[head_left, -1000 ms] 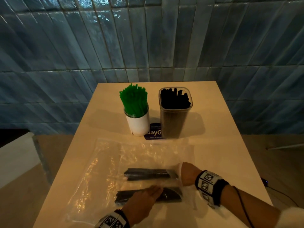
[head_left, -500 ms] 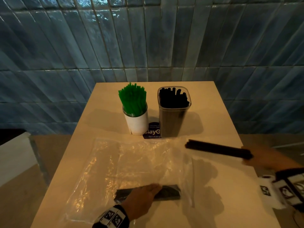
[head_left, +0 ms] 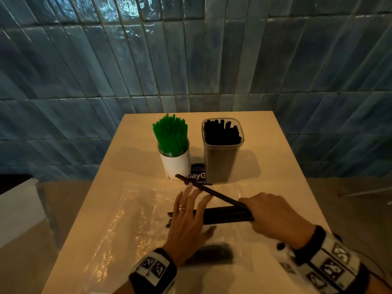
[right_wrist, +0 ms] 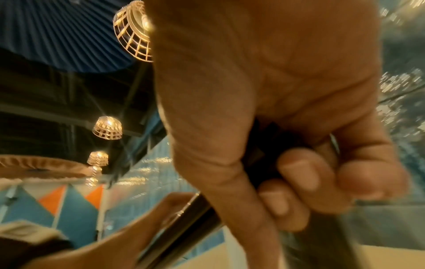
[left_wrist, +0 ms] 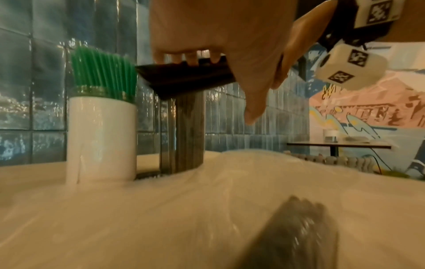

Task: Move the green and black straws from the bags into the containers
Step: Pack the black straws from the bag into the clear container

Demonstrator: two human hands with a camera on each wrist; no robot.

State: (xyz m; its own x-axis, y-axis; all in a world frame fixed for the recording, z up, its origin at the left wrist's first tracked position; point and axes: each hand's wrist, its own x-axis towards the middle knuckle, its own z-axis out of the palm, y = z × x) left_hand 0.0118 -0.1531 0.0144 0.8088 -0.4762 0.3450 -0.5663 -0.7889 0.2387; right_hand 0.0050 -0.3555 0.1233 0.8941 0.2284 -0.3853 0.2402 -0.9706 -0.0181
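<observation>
Right hand grips black straw bundle above plastic bag; left hand spread flat, fingers straight, touching the bundle's free end.

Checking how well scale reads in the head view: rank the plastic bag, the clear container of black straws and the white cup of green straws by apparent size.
1. plastic bag, by far the largest.
2. clear container.
3. white cup, shorter and beside it at similar distance.

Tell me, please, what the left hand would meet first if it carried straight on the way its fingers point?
Probably the stray black straw crossing just past the left hand's fingertips; beyond it stands the white cup of green straws. Depth is uncertain.
</observation>
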